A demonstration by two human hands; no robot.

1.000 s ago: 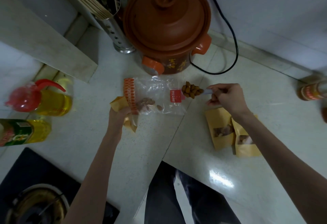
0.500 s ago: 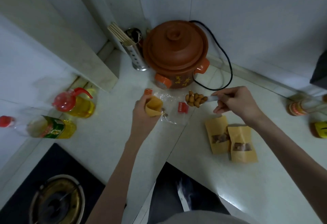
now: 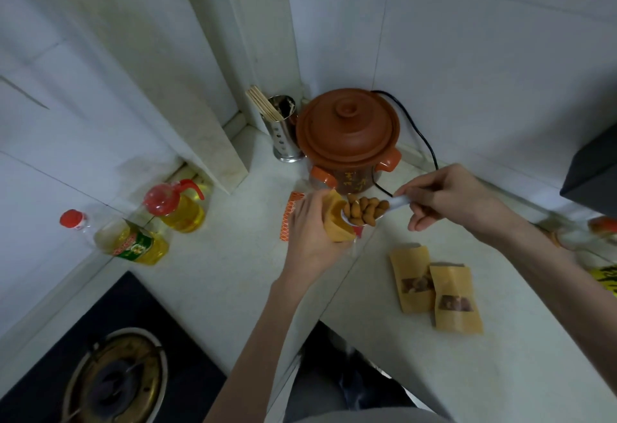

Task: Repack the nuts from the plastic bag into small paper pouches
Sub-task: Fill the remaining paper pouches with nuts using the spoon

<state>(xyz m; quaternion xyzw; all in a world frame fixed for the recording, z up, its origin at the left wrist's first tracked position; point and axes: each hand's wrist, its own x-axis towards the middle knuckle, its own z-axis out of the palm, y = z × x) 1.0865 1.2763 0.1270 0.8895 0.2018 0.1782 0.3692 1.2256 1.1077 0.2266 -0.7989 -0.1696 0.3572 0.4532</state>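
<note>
Gripping the open paper pouch (image 3: 337, 220) in my left hand (image 3: 309, 232), I pinch the spoon (image 3: 384, 209) handle with my right hand (image 3: 449, 199); the heaped nuts (image 3: 364, 209) sit at the pouch mouth. Tipping too fast could scatter nuts onto the counter (image 3: 233, 272). Plastic bag (image 3: 289, 214) lies mostly hidden beneath.

No legible text (labels all blurred)

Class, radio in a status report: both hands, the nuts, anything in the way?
Left hand grips open tan paper pouch. Right hand holds white spoon heaped with brown nuts at pouch mouth. Nothing blocking.
</note>
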